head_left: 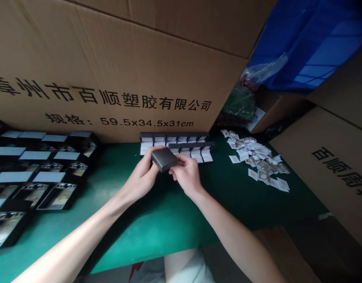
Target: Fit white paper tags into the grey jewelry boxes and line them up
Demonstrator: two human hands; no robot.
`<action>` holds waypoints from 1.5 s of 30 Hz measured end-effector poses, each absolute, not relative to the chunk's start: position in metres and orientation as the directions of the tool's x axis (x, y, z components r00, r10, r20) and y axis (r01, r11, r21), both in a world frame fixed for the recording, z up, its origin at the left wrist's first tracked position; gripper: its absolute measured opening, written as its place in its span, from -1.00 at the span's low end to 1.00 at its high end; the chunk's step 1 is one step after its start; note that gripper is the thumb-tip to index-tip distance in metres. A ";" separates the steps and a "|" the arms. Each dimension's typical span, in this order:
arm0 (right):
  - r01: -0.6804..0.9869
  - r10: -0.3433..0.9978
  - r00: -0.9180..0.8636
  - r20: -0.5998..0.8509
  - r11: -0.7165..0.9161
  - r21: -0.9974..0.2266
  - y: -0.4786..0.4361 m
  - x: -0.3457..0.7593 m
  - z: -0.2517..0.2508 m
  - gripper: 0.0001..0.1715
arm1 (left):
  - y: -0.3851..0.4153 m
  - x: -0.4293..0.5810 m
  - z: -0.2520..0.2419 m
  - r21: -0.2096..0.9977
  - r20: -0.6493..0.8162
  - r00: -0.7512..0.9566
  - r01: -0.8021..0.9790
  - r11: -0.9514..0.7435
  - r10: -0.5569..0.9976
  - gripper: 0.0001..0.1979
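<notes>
Between my two hands is a small dark grey box (164, 158), held tilted above the green table. My left hand (144, 173) grips its left side, fingers wrapped behind it. On the right edge, my right hand (187, 173) pinches the box with thumb and fingers. Just behind the hands stand two rows of small open boxes (192, 151) with dark lids and white insides. Part of those rows is hidden by my hands and the held box.
Several open black cases (57, 195) with pale lids fill the left side. A pile of small white packets (259, 157) lies at the right. A large cardboard carton (116, 70) walls off the back; another carton (331, 165) stands right, below a blue bin (310, 51).
</notes>
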State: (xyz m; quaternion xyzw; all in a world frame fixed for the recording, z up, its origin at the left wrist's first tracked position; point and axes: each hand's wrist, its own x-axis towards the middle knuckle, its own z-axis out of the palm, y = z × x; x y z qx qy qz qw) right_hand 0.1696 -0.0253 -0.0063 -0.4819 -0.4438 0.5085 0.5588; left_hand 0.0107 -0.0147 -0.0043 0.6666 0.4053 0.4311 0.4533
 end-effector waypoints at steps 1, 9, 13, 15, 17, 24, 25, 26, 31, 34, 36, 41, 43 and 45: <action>-0.132 0.996 0.094 0.008 0.021 -0.991 -0.025 0.170 -0.006 -0.85 | -0.014 0.011 -0.005 0.952 0.212 0.302 0.152 -0.266 0.929 -0.60; -0.124 0.994 0.090 0.057 0.068 -0.990 -0.027 0.168 -0.002 -0.93 | -0.014 0.013 -0.009 0.975 0.173 0.299 0.082 -0.206 0.938 -0.63; -0.129 0.982 0.135 0.130 0.147 -0.981 -0.029 0.164 -0.002 -0.81 | -0.012 0.014 -0.011 0.995 0.075 0.300 -0.087 -0.051 0.951 -0.61; -0.124 0.971 0.161 0.177 0.198 -0.972 -0.030 0.163 -0.003 -0.75 | -0.010 0.015 -0.012 0.981 0.031 0.303 -0.191 0.029 0.953 -0.60; -0.102 0.966 0.152 0.210 0.227 -0.969 -0.031 0.163 -0.004 -0.72 | -0.009 0.016 -0.010 0.967 -0.004 0.298 -0.242 0.079 0.955 -0.60; 0.113 0.889 0.106 0.446 0.435 -0.893 -0.032 0.169 -0.008 -0.80 | -0.009 0.018 0.001 0.960 -0.070 0.257 -0.245 0.135 0.964 -0.56; 0.146 0.878 0.096 0.469 0.454 -0.879 -0.032 0.170 -0.008 -0.81 | -0.009 0.017 0.000 0.960 -0.066 0.266 -0.247 0.134 0.962 -0.55; 0.165 0.874 0.087 0.479 0.461 -0.872 -0.032 0.171 -0.008 -0.82 | -0.009 0.017 -0.002 0.961 -0.059 0.278 -0.244 0.130 0.959 -0.55; 0.082 0.919 0.073 0.387 0.382 -0.921 -0.032 0.169 -0.009 -0.79 | -0.011 0.016 -0.006 0.975 -0.031 0.295 -0.202 0.094 0.955 -0.53; -0.018 0.963 0.073 0.261 0.263 -0.965 -0.031 0.167 -0.009 -0.77 | -0.012 0.017 -0.002 0.980 -0.034 0.289 -0.178 0.089 0.957 -0.53; -0.047 0.976 0.078 0.202 0.205 -0.978 -0.029 0.166 -0.010 -0.78 | -0.013 0.016 0.000 0.984 -0.027 0.307 -0.157 0.078 0.951 -0.57; -0.097 0.991 0.079 0.111 0.118 -0.988 -0.024 0.166 -0.014 -0.77 | -0.012 0.015 0.002 0.994 0.022 0.336 -0.108 0.015 0.941 -0.66; -0.140 0.995 0.064 0.073 0.081 -0.987 -0.023 0.166 -0.014 -0.72 | -0.011 0.016 0.002 0.994 0.036 0.335 -0.111 0.001 0.942 -0.66; -0.179 0.996 0.059 0.065 0.074 -0.981 -0.024 0.166 -0.013 -0.67 | -0.010 0.017 0.001 0.992 0.043 0.332 -0.128 0.000 0.942 -0.66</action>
